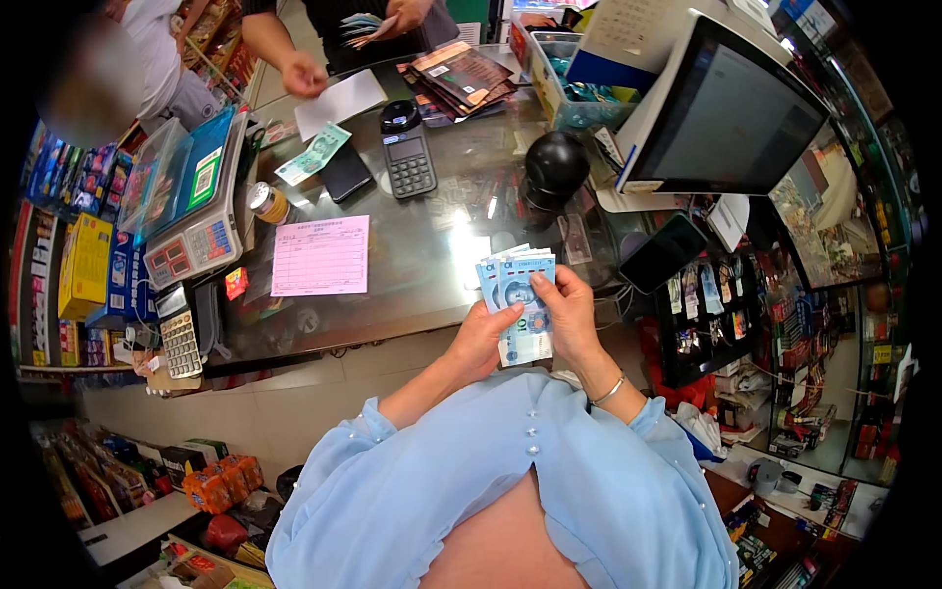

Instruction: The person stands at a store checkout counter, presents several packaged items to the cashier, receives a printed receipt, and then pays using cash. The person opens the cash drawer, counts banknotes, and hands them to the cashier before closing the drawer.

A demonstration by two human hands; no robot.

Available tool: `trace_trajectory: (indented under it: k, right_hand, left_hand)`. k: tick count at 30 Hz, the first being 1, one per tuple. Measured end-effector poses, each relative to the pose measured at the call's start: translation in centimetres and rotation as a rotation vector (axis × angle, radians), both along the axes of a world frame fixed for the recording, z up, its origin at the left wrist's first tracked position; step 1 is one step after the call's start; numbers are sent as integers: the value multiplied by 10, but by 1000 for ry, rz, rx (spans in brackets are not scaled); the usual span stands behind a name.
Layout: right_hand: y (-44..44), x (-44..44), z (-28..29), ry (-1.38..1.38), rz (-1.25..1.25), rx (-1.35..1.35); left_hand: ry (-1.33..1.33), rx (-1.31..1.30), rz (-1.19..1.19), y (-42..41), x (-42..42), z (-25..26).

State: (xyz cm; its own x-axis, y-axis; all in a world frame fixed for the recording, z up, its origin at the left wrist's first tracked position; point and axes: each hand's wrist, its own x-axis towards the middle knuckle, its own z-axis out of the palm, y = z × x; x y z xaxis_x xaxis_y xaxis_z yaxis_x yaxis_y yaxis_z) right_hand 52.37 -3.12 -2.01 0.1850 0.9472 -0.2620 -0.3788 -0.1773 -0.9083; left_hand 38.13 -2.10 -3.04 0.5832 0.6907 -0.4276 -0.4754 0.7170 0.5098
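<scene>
A small fanned stack of blue banknotes (524,302) is gripped between my two hands, in front of my chest near the counter's front edge. My left hand (482,335) pinches its left side, thumb across the face of the top note. On the right, my right hand (570,309) holds the upper part with thumb and fingers; a bracelet circles that wrist. How many notes lie underneath is hidden. Left of my hands, a pink printed form (321,255) with handwriting lies on the glass counter (419,272). A green banknote (315,153) rests partly over a dark flat object (346,175).
Across the counter, another person's hand (303,75) hovers by a white sheet (340,103); their other hand holds banknotes (364,28). A payment terminal (408,158), black dome-topped device (556,166), monitor (725,110), smartphone (664,252), scale (195,247) and calculator (179,335) surround the work area.
</scene>
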Motion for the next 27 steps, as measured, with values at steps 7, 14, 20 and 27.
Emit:
trace_trajectory:
  k: [7, 14, 20, 27]
  right_hand:
    - [-21, 47, 3, 212, 230, -19]
    - [-50, 107, -5, 130, 194, 91]
    - [-84, 162, -18, -70, 49, 108]
    - [-133, 277, -55, -425, -218, 157]
  left_hand:
    - [-12, 33, -188, -9, 26, 3]
    - [-27, 124, -290, -28, 85, -1]
    - [176, 23, -241, -58, 152, 3]
    - [91, 15, -257, -74, 199, 21]
